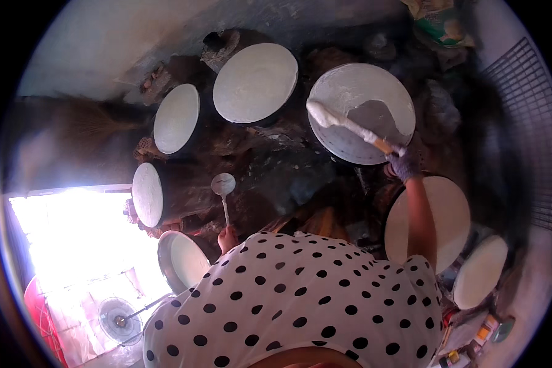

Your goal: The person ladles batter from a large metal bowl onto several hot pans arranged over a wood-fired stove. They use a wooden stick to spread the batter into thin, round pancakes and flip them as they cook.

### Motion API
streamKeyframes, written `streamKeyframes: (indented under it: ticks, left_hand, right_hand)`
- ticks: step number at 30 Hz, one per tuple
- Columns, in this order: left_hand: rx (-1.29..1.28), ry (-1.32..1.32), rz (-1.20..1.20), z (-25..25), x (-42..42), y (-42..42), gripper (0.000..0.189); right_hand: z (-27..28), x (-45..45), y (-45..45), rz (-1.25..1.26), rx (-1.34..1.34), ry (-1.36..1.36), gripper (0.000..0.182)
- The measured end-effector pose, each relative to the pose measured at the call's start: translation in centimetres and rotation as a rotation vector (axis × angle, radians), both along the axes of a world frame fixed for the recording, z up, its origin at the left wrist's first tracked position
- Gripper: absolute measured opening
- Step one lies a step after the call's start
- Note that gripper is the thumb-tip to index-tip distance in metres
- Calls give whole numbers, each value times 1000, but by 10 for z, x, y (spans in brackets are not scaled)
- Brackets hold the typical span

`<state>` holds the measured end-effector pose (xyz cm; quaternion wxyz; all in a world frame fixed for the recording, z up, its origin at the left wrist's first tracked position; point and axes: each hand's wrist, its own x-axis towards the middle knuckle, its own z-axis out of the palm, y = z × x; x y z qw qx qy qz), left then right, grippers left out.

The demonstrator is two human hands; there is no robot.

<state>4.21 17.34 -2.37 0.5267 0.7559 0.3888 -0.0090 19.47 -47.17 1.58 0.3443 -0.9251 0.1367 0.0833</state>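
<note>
My right hand, in a purple knitted glove, grips the handle of a wooden stick tool whose far end is thickly coated in white batter. The tool lies across a round griddle at the upper right. White batter covers its far part, while a grey patch shows bare in the middle. My bare left hand holds a ladle by its whitened handle, bowl pointing away from me. Close to that hand stands a metal basin of pale liquid, partly hidden by my polka-dot top.
More white-covered round plates ring me. Wood pieces lie before my body. A pedestal fan stands lower left by a bright doorway. A wire grid lines the right wall.
</note>
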Motion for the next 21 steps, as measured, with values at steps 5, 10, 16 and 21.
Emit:
streamKeyframes:
  ticks: [5, 10, 16, 21]
  left_hand:
    - [-74, -1, -60, -33, 0, 34, 39]
    - [-122, -18, -196, -10, 32, 38, 38]
    - [157, 69, -387, -25, 46, 94, 40]
    - [147, 99, -382, -3, 32, 117, 39]
  right_hand:
    - [29, -95, 30, -164, 208, -293, 45]
    - [30, -85, 157, -559, 348, -359, 25]
    - [-74, 29, 312, -663, 401, -63, 52]
    - [-76, -43, 312, -919, 852, -168, 30]
